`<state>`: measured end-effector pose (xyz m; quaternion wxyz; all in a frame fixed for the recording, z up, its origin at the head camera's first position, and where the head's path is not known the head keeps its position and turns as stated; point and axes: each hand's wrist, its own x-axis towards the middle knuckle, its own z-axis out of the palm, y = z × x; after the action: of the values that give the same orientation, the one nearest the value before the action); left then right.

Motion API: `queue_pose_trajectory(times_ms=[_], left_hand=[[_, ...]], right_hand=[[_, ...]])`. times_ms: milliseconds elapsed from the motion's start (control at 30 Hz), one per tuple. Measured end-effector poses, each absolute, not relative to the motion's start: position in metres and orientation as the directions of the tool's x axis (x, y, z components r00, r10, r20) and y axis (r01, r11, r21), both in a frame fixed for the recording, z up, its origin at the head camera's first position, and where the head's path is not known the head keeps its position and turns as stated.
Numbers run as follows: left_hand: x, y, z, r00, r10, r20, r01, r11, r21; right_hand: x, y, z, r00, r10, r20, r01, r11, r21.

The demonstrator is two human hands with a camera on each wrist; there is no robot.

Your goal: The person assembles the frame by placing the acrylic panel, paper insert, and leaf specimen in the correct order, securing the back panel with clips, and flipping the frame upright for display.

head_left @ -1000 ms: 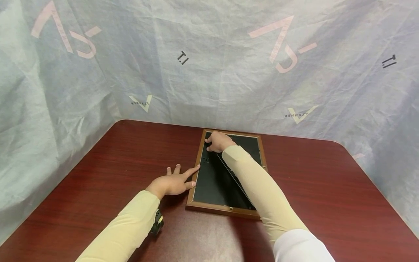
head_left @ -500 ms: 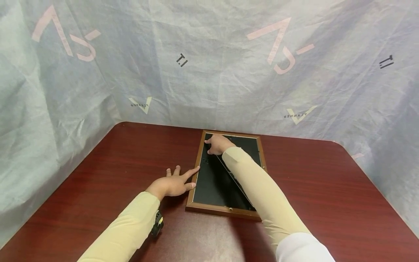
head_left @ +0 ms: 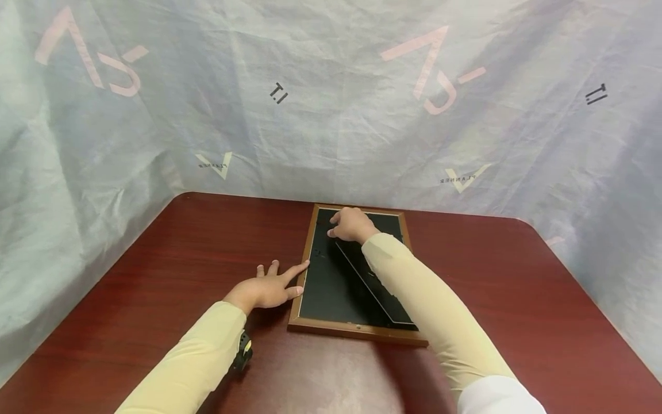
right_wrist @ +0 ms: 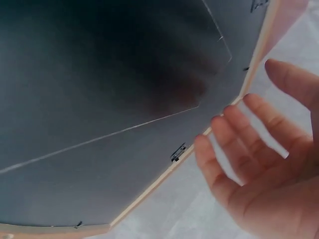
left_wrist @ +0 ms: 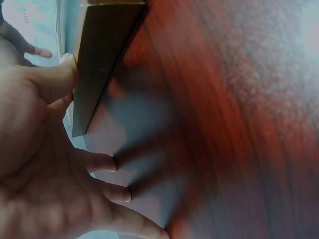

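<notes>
A picture frame with a brown wooden border lies on the table, its black backing board facing up. My left hand is at the border's left side, fingers spread, with the thumb and index fingertip on the wood. In the left wrist view, that thumb presses against the border's outer side. Over the upper part of the board, my right hand has loosely bent fingers. The right wrist view shows the right hand's fingers apart, holding nothing; whether they touch the board cannot be told.
Along the board's edge sit small metal pieces, among them a hanger. A thin pale line crosses the backing, partly behind the right forearm. The reddish-brown table runs back to a pale printed cloth.
My right hand has shifted slightly right, away from the frame's upper left edge. The left hand stays against the left border. The whole head view has drifted a little.
</notes>
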<state>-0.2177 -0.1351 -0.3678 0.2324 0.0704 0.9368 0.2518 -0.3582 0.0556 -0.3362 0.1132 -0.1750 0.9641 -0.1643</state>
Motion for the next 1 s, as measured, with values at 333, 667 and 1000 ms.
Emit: queue_pose_trajectory(times_ms=[333, 667, 1000], left_hand=[[-0.220, -0.138, -0.368, -0.874, 0.260, -0.410, 0.019, 0.862, 0.507], [-0.222, -0.136, -0.371, -0.869, 0.275, -0.411, 0.031, 0.860, 0.510], [-0.220, -0.136, -0.369, -0.868, 0.277, -0.412, 0.040, 0.867, 0.497]], right_hand=[[-0.328, 0.071, -0.331, -0.924, -0.326, -0.200, -0.240, 0.902, -0.358], [-0.300, 0.077, -0.337, -0.932, -0.277, -0.233, -0.189, 0.921, -0.339], [-0.282, 0.058, -0.341, -0.927, -0.220, -0.303, -0.164, 0.966, -0.197]])
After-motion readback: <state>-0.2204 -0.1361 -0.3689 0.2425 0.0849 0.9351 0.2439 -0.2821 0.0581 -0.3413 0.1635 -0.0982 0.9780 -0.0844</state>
